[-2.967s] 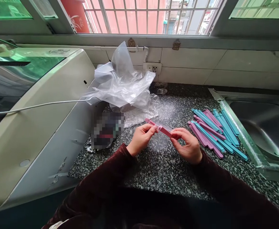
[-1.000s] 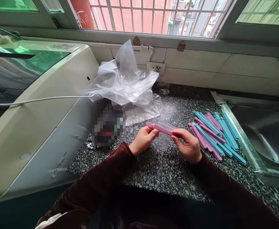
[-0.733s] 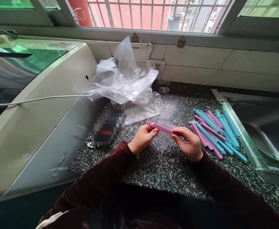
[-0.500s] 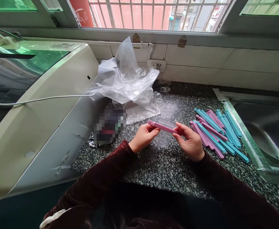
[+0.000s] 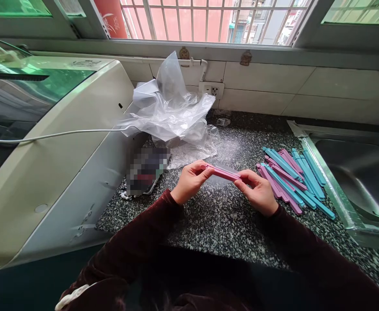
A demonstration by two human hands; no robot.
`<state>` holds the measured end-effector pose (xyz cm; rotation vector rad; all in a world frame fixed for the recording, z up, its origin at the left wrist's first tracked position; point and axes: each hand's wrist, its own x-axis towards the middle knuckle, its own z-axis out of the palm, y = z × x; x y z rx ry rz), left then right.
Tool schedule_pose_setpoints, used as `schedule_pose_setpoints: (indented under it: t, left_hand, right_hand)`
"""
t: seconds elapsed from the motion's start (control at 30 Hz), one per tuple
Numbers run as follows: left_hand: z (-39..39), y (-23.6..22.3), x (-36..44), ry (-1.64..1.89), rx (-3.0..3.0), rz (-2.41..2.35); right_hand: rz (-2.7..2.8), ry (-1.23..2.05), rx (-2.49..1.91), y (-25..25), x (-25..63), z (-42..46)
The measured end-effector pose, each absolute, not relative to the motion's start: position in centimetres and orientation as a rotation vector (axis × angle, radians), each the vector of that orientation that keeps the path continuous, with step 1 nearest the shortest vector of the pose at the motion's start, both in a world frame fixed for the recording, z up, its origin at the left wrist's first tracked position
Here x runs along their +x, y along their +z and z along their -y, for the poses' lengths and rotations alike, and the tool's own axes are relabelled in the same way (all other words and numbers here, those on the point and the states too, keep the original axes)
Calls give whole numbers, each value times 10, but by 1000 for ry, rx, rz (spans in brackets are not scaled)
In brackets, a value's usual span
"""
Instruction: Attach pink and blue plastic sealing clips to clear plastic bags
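Observation:
A long pink clip (image 5: pixel 223 172) is held level above the speckled counter (image 5: pixel 222 224), with a small clear plastic bag (image 5: pixel 220 178) caught along it. My left hand (image 5: pixel 189 181) pinches the clip's left end. My right hand (image 5: pixel 257 192) pinches its right end. Both hands are closed on the clip. Just right of my right hand lies a pile of several pink and blue clips (image 5: pixel 291 177).
A heap of crumpled clear plastic (image 5: pixel 173 116) sits at the back of the counter. A tilted white appliance (image 5: pixel 47 147) with a white cable (image 5: pixel 56 136) fills the left. A steel sink (image 5: pixel 354 172) is at the right. A blurred dark object (image 5: pixel 146 170) lies by the appliance.
The pink clip stood open in a shallow V three seconds ago; now its two arms lie pressed together over the clear bag. My hands have drawn slightly closer.

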<state>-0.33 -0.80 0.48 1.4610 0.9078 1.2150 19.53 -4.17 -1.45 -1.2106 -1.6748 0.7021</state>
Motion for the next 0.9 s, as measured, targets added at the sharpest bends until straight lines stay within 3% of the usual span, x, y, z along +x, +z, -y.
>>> schedule_pose_setpoints:
  t: [0.43, 0.67, 0.9]
  left_hand:
    - [7, 3, -4, 1200, 1470, -907]
    - [6, 0, -2, 833, 1575, -902]
    - [6, 0, -1, 784, 1628, -855]
  right_hand:
    - [1624, 769, -1274, -7, 192, 44]
    - [1353, 949, -1257, -8, 195, 40]
    - [1200, 1047, -1207, -14, 195, 37]
